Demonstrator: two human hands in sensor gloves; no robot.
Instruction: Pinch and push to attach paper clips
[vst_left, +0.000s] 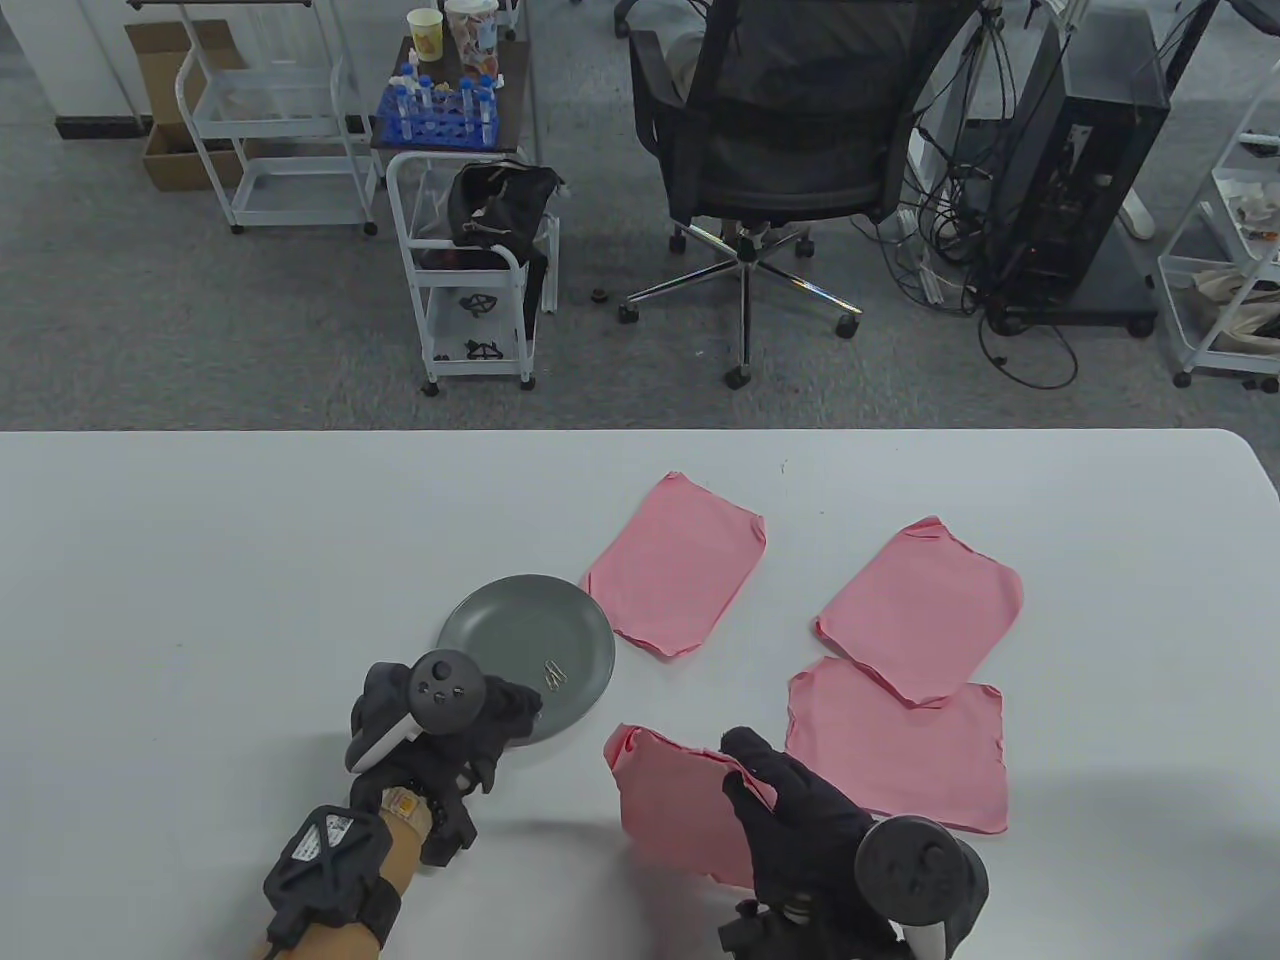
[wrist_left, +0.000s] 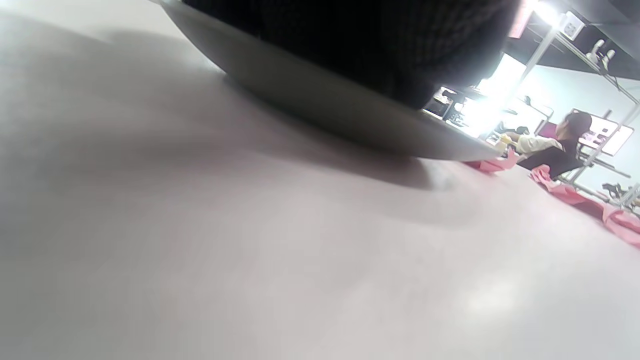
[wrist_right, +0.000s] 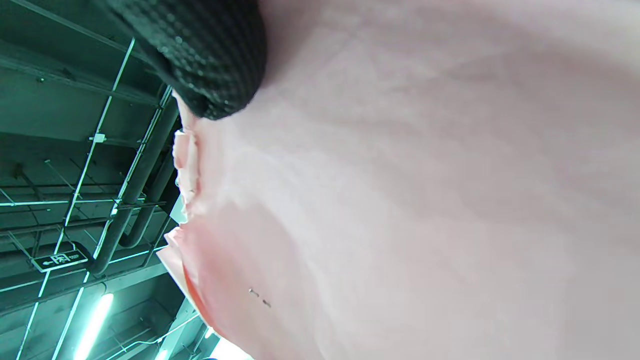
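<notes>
A grey plate (vst_left: 500, 625) on the white table holds a few silver paper clips (vst_left: 553, 676). My left hand (vst_left: 505, 715) reaches over the plate's near rim; its fingers lie on the plate, short of the clips, and what they touch is hidden. The plate's underside (wrist_left: 320, 107) fills the top of the left wrist view. My right hand (vst_left: 770, 790) holds a stack of pink paper sheets (vst_left: 675, 805), lifted at its near side. The right wrist view shows a gloved finger (wrist_right: 210, 55) against the pink paper (wrist_right: 400, 200).
Three more stacks of pink paper lie on the table: one behind the plate (vst_left: 675, 565), one at right (vst_left: 920, 610), one (vst_left: 900, 745) beside my right hand. An office chair (vst_left: 790, 150) and carts stand beyond the table's far edge.
</notes>
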